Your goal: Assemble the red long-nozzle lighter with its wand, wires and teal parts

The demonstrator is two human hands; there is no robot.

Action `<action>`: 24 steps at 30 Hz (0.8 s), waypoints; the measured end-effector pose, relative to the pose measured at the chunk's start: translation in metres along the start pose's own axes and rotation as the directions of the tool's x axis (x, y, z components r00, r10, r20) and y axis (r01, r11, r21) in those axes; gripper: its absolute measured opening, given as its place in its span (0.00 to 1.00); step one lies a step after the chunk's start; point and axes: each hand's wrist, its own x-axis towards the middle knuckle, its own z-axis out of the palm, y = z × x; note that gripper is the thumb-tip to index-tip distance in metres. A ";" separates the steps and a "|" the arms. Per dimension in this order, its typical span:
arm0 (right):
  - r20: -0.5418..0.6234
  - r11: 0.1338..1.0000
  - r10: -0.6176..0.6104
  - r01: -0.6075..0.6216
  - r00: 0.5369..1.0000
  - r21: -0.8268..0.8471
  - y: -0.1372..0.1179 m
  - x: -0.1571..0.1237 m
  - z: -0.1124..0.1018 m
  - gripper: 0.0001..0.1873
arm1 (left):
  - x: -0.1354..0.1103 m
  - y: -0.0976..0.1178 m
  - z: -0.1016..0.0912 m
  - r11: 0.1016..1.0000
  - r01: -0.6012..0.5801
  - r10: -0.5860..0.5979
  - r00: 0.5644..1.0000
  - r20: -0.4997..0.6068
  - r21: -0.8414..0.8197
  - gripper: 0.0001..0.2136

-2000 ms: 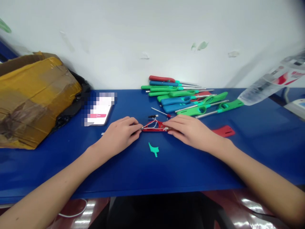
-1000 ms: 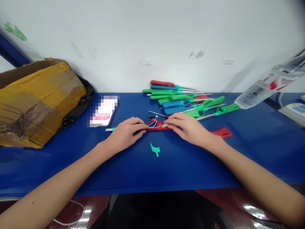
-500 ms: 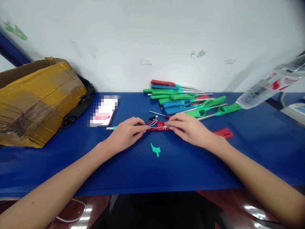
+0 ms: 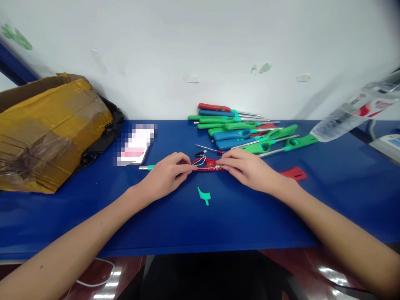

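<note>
left hand (image 4: 165, 177) and right hand (image 4: 250, 168) both closed in a fingertip grip on either end of a red lighter casing (image 4: 208, 165) with white wires (image 4: 201, 160), held midway along the bench (image 4: 250, 227), a teal plastic piece (image 4: 203, 196) lying just toward the front edge.

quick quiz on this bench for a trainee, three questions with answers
1. What do the left hand and right hand both touch? A) the open red lighter body B) a green lighter C) the phone
2. True or false: the teal plastic piece lies on top of the open red lighter body.
3. Fill in: white ____ loop out of the open red lighter body.

Key: 1 A; 2 false, it lies apart from it; 3 wires
</note>
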 end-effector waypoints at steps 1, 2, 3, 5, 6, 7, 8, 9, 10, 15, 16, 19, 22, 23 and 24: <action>0.000 1.000 0.000 0.000 1.000 0.000 0.000 0.000 0.000 0.16 | 0.000 0.000 0.000 1.000 0.006 -0.006 1.000 0.001 -0.013 0.13; -0.001 1.000 0.001 -0.001 1.000 -0.001 0.001 0.000 0.001 0.16 | 0.000 0.000 0.000 1.000 0.012 -0.012 1.000 0.002 -0.023 0.13; -0.004 1.000 0.002 -0.002 1.000 -0.004 0.001 0.000 0.001 0.16 | 0.001 0.000 -0.001 0.999 0.017 -0.017 1.000 0.004 -0.030 0.13; -0.008 1.000 0.004 -0.004 1.000 -0.012 0.001 0.000 0.001 0.16 | 0.001 0.001 -0.001 0.999 0.024 -0.023 1.000 0.007 -0.038 0.13; -0.012 1.000 0.005 -0.005 1.000 -0.014 0.001 0.000 0.002 0.16 | 0.001 0.001 -0.001 0.999 0.027 -0.026 1.000 0.011 -0.039 0.13; -0.017 1.000 0.005 -0.005 1.000 -0.015 0.001 0.000 0.002 0.16 | 0.001 0.001 -0.001 0.999 0.029 -0.028 0.999 0.015 -0.038 0.13; -0.024 1.000 0.005 -0.005 1.000 -0.014 0.001 0.000 0.002 0.16 | 0.001 0.002 0.000 0.999 0.029 -0.028 0.999 0.017 -0.036 0.13; -0.030 1.000 0.006 -0.006 1.000 -0.013 0.001 0.000 0.002 0.16 | 0.001 0.002 0.000 0.999 0.030 -0.029 0.999 0.021 -0.032 0.13; -0.036 1.000 0.006 -0.006 0.999 -0.011 0.000 0.000 0.002 0.16 | 0.001 0.003 0.000 0.999 0.031 -0.030 0.999 0.025 -0.027 0.13; -0.039 1.000 0.012 -0.013 0.999 -0.008 0.000 0.001 0.002 0.15 | 0.002 0.004 0.000 1.000 0.030 -0.030 0.998 0.058 0.003 0.15; -0.038 1.000 0.013 -0.013 0.999 -0.009 0.000 0.001 0.002 0.15 | 0.001 0.003 0.000 1.000 0.025 -0.025 0.997 0.067 0.009 0.16; -0.038 1.000 0.012 -0.013 0.999 -0.010 -0.001 0.001 0.001 0.15 | 0.001 0.002 0.000 1.000 0.014 -0.016 0.996 0.088 0.027 0.18; -0.047 1.000 0.013 -0.013 0.999 -0.004 -0.001 0.001 0.001 0.15 | 0.001 0.002 0.001 0.999 0.008 -0.012 0.996 0.092 0.042 0.19; -0.051 1.000 0.010 -0.010 0.999 -0.003 -0.001 0.001 0.000 0.15 | 0.001 0.002 0.001 0.999 0.006 -0.010 0.996 0.089 0.046 0.19; -0.051 1.000 0.007 -0.007 0.999 -0.002 0.000 0.001 0.000 0.15 | 0.001 0.002 0.001 0.999 0.004 -0.009 0.996 0.086 0.052 0.19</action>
